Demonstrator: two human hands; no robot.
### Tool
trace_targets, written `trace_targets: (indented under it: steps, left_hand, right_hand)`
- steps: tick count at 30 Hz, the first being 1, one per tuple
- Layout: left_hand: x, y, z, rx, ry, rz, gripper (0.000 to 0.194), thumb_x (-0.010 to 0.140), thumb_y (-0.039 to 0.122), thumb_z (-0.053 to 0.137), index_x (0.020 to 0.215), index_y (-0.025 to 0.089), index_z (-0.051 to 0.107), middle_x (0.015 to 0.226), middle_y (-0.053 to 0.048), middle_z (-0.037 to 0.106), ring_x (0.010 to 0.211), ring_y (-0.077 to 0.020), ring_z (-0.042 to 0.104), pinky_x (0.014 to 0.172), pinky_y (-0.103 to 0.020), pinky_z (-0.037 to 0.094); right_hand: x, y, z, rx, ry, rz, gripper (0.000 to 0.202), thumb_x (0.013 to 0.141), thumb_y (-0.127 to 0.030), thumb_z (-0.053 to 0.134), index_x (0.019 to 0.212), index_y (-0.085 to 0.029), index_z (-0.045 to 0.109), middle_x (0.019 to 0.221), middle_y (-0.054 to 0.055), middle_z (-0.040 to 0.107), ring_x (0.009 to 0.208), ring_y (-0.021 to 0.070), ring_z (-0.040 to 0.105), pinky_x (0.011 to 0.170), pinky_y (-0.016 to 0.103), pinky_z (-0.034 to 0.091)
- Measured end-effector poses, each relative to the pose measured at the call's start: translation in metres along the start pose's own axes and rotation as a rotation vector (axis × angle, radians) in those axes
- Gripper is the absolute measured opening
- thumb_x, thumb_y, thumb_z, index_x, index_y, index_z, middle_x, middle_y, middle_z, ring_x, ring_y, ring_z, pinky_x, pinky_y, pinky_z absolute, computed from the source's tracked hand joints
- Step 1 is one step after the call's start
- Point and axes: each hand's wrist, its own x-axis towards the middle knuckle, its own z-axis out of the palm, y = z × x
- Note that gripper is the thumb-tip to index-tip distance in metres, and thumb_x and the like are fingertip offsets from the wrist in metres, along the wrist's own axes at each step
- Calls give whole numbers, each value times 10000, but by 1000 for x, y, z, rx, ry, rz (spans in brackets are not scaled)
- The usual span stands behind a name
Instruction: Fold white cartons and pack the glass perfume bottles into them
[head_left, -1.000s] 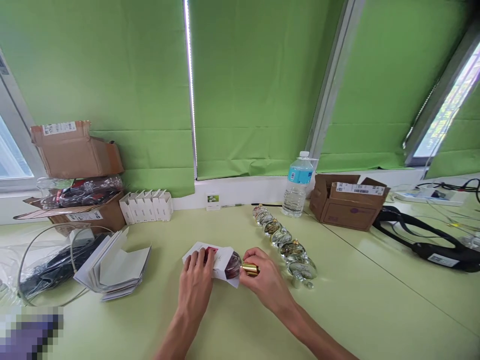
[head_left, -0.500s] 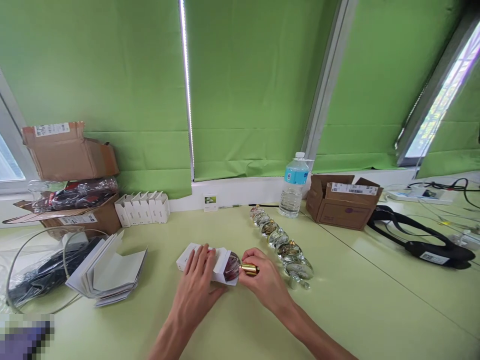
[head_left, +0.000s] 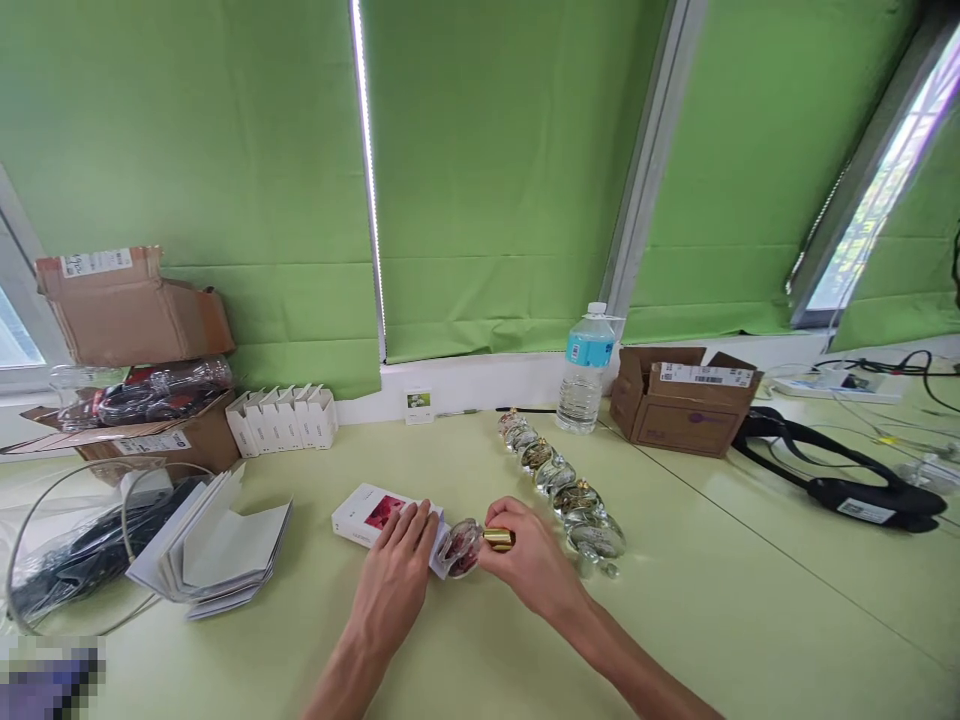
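Observation:
A white carton (head_left: 356, 516) with a red picture on top lies tilted on the table. My left hand (head_left: 401, 550) lies over its right end, fingers together, holding it down. At the carton's open right end is a clear glass bottle (head_left: 460, 548) with a reddish tint, lying on its side. My right hand (head_left: 529, 558) grips the bottle by its gold neck or cap (head_left: 499, 540) between thumb and fingers. Whether the bottle's base is still inside the carton is hidden by my left hand.
Several round glass bottles (head_left: 555, 475) stand in a row right of my hands. Behind are a water bottle (head_left: 587, 375) and an open cardboard box (head_left: 679, 405). To the left are small white boxes (head_left: 289, 420), folded white cartons (head_left: 217, 550) and stacked brown boxes (head_left: 139, 315).
The white carton has slid left, away from the bottle, and more of the bottle shows. My right hand stays almost in place on the gold part.

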Motion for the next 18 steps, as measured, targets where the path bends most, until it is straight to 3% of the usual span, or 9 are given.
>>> trace_targets:
  steps: [4, 9, 13, 16, 18]
  left_hand:
    - [-3, 3, -5, -53, -40, -57, 579, 762, 51, 443, 1327, 173, 473, 1448, -104, 448, 1357, -258, 379, 1095, -456, 362]
    - [-8, 11, -22, -215, -38, -48, 737, 736, 192, 579, 1432, 204, 335, 1532, -70, 304, 1433, -303, 182, 1122, -505, 315]
    - [-2, 27, -28, -323, 72, -83, 554, 786, 341, 636, 1306, 219, 489, 1328, -70, 567, 1314, -289, 429, 1095, -511, 365]
    - [2, 38, -24, -409, 142, -123, 295, 834, 211, 571, 1127, 236, 595, 1083, -33, 691, 1084, -225, 616, 1068, -484, 403]
    - [2, 42, -19, -468, 144, -167, 292, 826, 135, 536, 1094, 230, 604, 1024, -30, 707, 989, -212, 650, 993, -447, 469]
  right_hand:
    - [0, 0, 2, -14, -28, 7, 176, 704, -193, 538, 528, -184, 527, 779, 22, 582, 643, 141, 555, 601, 253, 415]
    - [6, 0, 1, -118, -28, -11, 152, 677, -155, 534, 530, -185, 507, 768, 26, 597, 644, 140, 553, 600, 250, 401]
    - [13, -5, 5, -260, -34, -51, 84, 659, -136, 538, 590, -183, 538, 750, 23, 597, 629, 138, 542, 575, 251, 364]
    - [16, -15, 7, -413, -76, -73, 80, 652, -111, 526, 613, -176, 551, 723, 33, 582, 606, 138, 520, 517, 254, 295]
    - [16, -23, 4, -506, -142, -88, 84, 664, -110, 526, 613, -173, 550, 717, 44, 577, 587, 136, 510, 485, 261, 242]
